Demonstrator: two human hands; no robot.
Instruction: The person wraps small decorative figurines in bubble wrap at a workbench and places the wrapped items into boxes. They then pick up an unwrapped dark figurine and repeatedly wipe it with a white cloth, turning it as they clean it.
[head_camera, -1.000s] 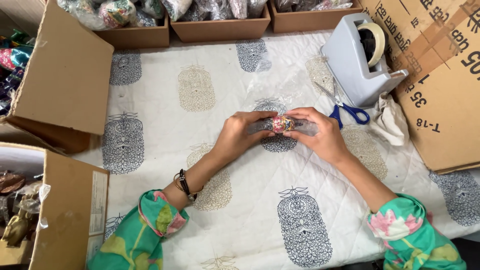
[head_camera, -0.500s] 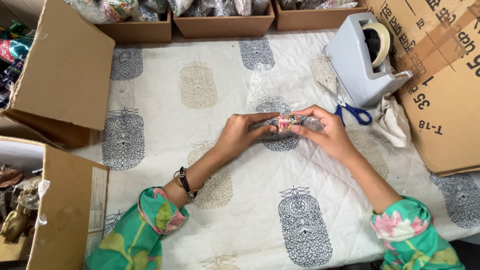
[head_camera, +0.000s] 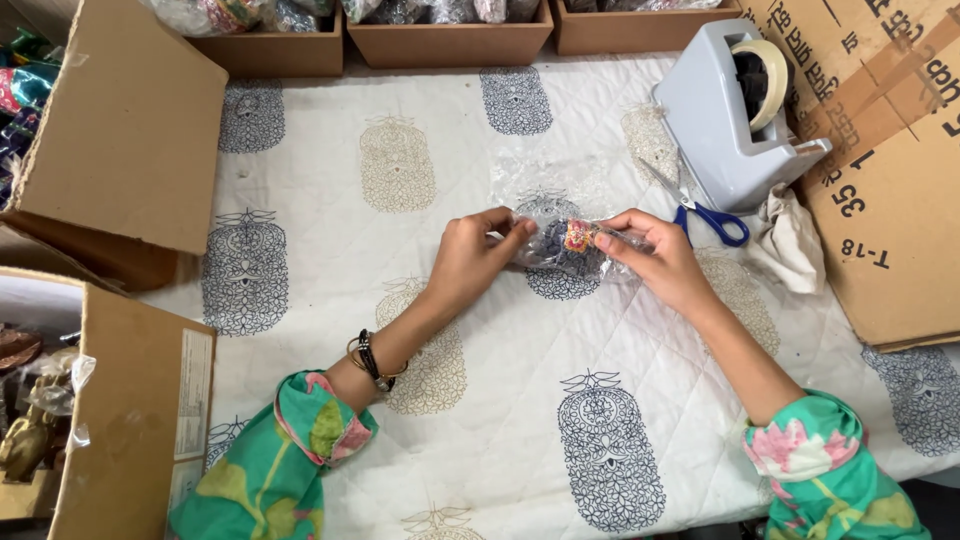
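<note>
Both hands meet over the middle of the table (head_camera: 480, 300), which is covered with a white quilted cloth printed with grey and tan motifs. The left hand (head_camera: 470, 262) and the right hand (head_camera: 655, 262) hold a small item in a clear plastic wrapper (head_camera: 572, 243) between them, just above the cloth. The left fingers (head_camera: 512, 228) are pinched together on the wrapper's left end; the right fingers (head_camera: 612, 240) are clamped on its right end, thumb and forefinger closed over the film.

The step in hand looks like closing or folding the wrapper around the small piece inside. The next move would probably call for keeping the film taut with 1 hand while the other folds the loose end over.

A grey tape dispenser (head_camera: 725, 120) stands to the right, near the right hand, and blue-handled scissors (head_camera: 705, 208) lie just beside it, partly under the film's far edge. A crumpled beige cloth (head_camera: 790, 240) sits next to the scissors, against a flattened cardboard box (head_camera: 880, 170). 3 brown trays (head_camera: 450, 45) line the far edge of the table.

The piece inside the wrapper is hard to make out: dark with a spot of red and yellow, blurred by glare on the plastic. A second sheet of clear film seems to lie flat behind the hands, barely distinguishable from the cloth. The trays' contents are cut off by the top edge. An open cardboard box (head_camera: 130, 420) at lower left hides most of what it holds; only brassy shapes show.
</note>
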